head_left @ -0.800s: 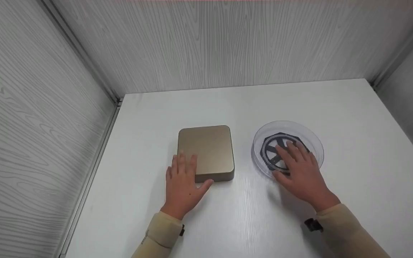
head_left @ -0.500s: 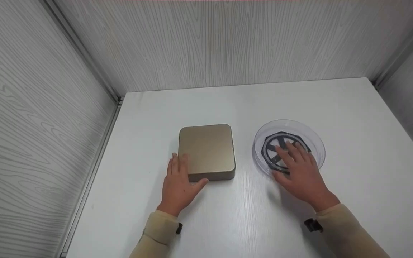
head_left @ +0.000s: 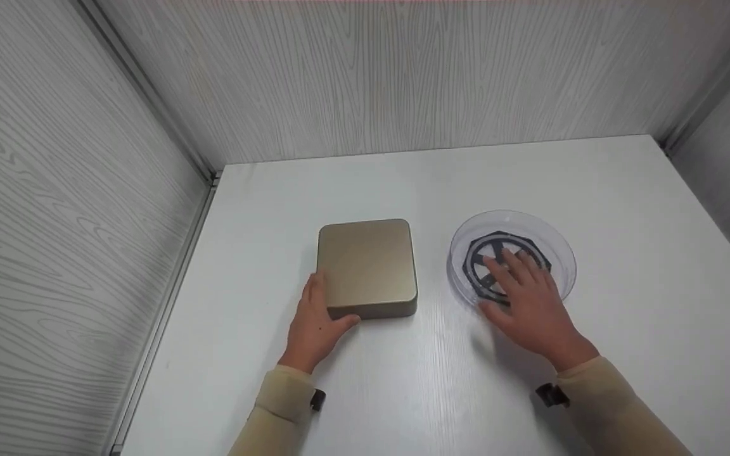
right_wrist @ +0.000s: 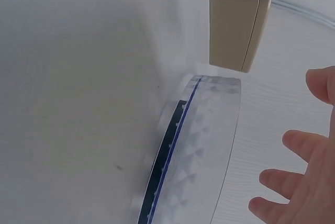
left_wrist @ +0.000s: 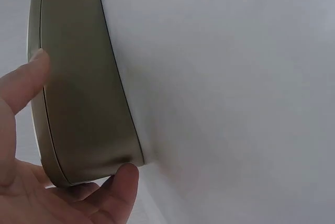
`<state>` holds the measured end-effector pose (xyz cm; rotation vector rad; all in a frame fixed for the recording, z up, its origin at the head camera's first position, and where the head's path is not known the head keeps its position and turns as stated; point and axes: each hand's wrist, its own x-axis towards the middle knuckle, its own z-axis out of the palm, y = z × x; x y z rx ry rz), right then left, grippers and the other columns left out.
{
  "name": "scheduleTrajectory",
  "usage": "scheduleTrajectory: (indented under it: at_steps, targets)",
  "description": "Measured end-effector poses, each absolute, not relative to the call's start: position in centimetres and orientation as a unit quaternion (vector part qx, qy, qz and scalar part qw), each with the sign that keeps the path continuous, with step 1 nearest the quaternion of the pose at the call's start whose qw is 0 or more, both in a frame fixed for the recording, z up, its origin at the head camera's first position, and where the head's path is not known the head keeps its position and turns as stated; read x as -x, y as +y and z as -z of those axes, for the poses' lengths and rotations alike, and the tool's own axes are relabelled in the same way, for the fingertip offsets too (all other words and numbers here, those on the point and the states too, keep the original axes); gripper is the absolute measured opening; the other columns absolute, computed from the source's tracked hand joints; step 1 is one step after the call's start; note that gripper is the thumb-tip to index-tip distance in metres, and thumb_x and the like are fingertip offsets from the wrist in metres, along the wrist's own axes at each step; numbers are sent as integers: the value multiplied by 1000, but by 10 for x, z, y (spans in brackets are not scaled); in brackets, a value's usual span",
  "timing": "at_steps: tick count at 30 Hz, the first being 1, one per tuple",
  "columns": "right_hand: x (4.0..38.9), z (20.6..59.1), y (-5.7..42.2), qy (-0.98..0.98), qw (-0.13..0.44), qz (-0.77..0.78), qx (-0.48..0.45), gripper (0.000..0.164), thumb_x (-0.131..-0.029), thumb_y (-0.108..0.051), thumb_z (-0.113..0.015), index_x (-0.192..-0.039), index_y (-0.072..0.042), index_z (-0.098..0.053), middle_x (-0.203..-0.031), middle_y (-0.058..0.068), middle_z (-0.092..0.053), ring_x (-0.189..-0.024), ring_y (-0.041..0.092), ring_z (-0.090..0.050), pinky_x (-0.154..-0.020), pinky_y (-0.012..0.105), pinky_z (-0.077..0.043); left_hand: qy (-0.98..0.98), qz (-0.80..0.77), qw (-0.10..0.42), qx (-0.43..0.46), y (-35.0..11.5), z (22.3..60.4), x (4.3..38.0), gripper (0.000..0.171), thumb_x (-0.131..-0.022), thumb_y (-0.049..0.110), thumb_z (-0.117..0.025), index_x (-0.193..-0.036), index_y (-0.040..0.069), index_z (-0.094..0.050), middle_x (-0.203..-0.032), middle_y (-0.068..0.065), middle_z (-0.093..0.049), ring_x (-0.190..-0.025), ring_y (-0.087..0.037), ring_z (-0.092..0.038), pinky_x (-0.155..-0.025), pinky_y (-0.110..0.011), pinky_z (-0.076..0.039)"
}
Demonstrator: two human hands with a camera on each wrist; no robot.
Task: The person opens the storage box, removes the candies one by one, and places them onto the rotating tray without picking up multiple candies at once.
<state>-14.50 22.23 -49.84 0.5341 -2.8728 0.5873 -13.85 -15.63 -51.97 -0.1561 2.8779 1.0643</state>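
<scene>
A square gold tin box (head_left: 368, 259) with rounded corners lies on the table, lid upward. My left hand (head_left: 314, 326) holds its near left corner, thumb against the front side and fingers along the left side. Close up, the left wrist view shows the thumb at the lid seam of the tin box (left_wrist: 84, 88). To the right is a round clear plastic dish (head_left: 558, 247), with a black spoked, many-sided shape (head_left: 498, 247) at its base. My right hand (head_left: 533, 307) is spread over the dish's near right part, fingers apart and holding nothing; the right wrist view has them above the rim.
The white table (head_left: 428, 386) carries both things, with a narrow gap between tin and dish. A wood-grain panel (head_left: 371, 76) rises behind the table, and another panel (head_left: 42, 253) stands along its left side.
My left hand has slid left off the tin's lid, its fingers dropping to the left side and its thumb to the front. The right hand stays almost unmoved over the dish.
</scene>
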Motion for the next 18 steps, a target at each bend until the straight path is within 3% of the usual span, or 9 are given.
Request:
scheduleTrajectory:
  at_steps: [6,18]
  targets:
    - [151,492,200,-958,73,-197,-194,69,-95,-42,-66,-155,-18,-42,-161,18,-31,-148,45,-20,-110,72,-17,931,-357,33,65,-155,520,142,113,-82,31,-85,-163,14,-8,-166,-12,-19,-150,-31,-24,-117,-49,-26]
    - [182,476,121,-944,29,-212,-250,66,-95,-45,-63,-153,-20,-45,-160,16,-33,-146,41,-29,-114,62,-23,915,-390,47,94,-156,519,146,119,-80,27,-87,-163,11,-3,-166,-16,-19,-150,-31,-24,-118,-47,-25]
